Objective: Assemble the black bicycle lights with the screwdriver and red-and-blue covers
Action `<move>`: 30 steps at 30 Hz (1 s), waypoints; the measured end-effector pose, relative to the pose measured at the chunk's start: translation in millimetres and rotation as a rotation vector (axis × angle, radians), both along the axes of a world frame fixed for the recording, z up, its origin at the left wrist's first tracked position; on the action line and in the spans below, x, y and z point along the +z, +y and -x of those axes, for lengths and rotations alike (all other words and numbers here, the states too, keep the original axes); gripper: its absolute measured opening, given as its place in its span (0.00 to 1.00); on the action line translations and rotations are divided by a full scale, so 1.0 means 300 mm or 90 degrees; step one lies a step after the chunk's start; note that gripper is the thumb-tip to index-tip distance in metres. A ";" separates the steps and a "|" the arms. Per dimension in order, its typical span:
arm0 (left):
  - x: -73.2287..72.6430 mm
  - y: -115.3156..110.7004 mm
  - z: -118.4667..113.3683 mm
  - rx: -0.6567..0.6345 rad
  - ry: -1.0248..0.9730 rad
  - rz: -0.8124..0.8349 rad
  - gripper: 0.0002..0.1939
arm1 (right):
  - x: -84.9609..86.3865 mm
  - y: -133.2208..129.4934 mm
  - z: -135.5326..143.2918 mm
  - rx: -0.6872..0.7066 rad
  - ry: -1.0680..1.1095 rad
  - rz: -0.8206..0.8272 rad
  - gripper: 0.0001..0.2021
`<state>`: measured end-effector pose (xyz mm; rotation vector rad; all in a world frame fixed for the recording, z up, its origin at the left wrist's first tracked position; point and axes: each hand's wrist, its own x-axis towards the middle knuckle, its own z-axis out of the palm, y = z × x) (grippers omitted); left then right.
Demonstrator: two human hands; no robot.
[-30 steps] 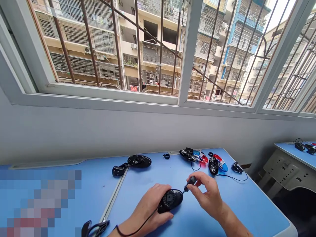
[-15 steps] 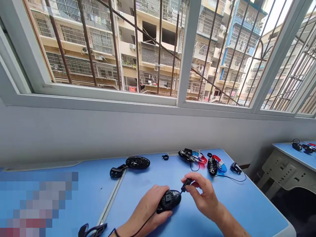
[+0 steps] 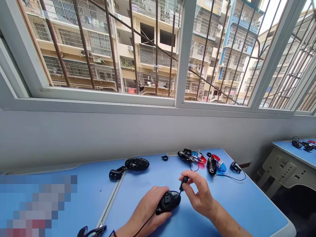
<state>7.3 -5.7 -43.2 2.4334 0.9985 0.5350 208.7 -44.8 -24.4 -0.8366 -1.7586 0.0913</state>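
Note:
My left hand [image 3: 148, 207] is closed around a black oval housing [image 3: 169, 201], steadying it on the blue table. A square raised part shows on the housing's upper face. A thin black cable [image 3: 145, 223] runs over the left hand toward the bottom edge. Just right of the housing, my right hand [image 3: 198, 192] pinches a small black piece with a thin stem [image 3: 183, 183] between thumb and fingers. It is tilted, and its lower tip meets the housing's right end. Whether the piece is a short screwdriver or a plug cannot be made out.
Behind the hands lie a black oval part with an arm [image 3: 136, 163], a small black ring [image 3: 164, 158], and black, red and blue shells [image 3: 199, 157] with wires. A coiled black cable [image 3: 235, 167] lies at the right. Black-framed glasses [image 3: 92, 231] lie front left, near the table seam [image 3: 111, 200].
My right hand has shifted slightly left, and the small black piece stands more upright, its tip still at the housing. My left hand keeps its hold. The view has moved a little.

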 end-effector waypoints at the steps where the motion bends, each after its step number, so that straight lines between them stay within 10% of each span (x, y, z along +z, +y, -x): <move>1: -0.004 0.001 0.000 -0.001 -0.001 0.000 0.19 | 0.000 0.002 0.007 -0.025 -0.013 -0.034 0.13; 30: -0.005 -0.001 0.000 -0.004 0.005 -0.011 0.18 | 0.019 0.019 0.016 0.003 0.094 0.048 0.13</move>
